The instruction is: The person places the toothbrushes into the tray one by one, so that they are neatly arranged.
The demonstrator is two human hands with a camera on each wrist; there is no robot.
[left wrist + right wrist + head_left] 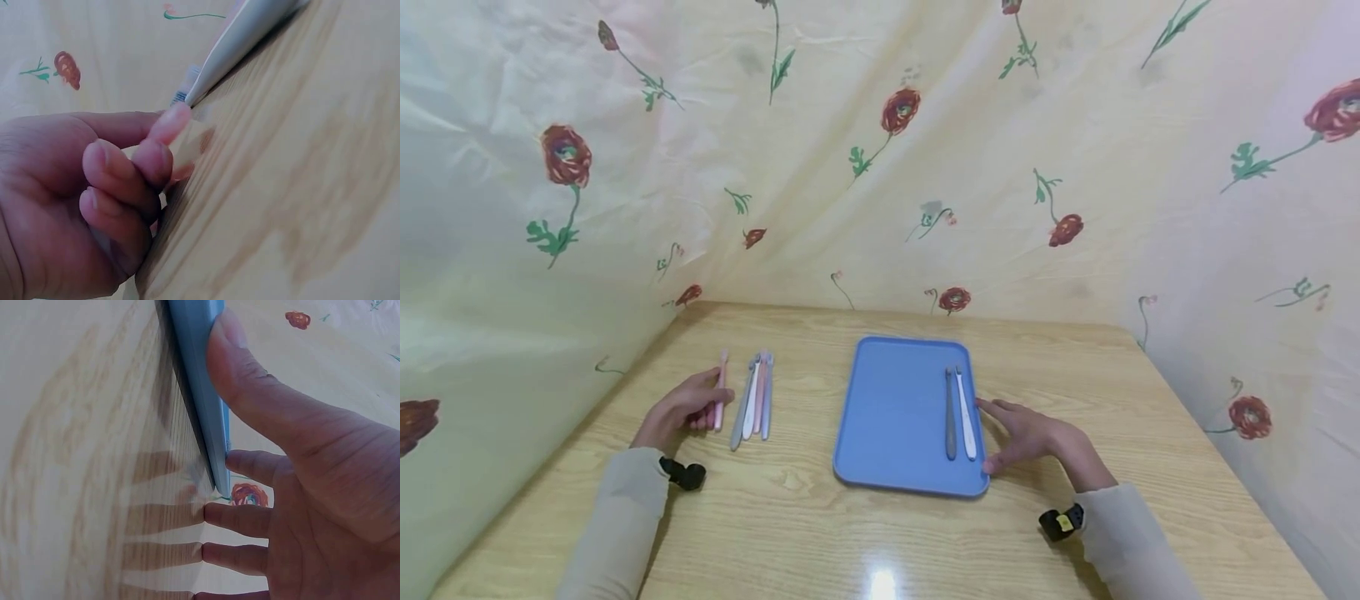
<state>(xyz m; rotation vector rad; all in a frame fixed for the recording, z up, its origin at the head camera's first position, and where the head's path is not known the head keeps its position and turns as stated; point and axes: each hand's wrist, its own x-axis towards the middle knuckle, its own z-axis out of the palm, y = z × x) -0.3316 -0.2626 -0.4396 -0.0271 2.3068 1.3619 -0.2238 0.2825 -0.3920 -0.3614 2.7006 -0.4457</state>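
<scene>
My left hand (688, 402) holds a pink toothbrush (718, 415) near the table's left side, its fingers curled about the handle. In the left wrist view those fingers (119, 169) hide most of that brush. Just right of it lie several toothbrushes side by side, among them a grey one (742, 415) and a bluish one (767, 408). My right hand (1030, 433) rests at the right edge of a blue tray (887, 408), thumb on the rim and fingers spread. Along the tray's right side lie a dark grey toothbrush (951, 421) and a white toothbrush (967, 425).
The pale wooden table (775, 525) reaches back to a hanging flower-print cloth (812, 167), which also borders it left and right. Black bands with small devices sit on both wrists, one of them the left wrist camera (685, 475).
</scene>
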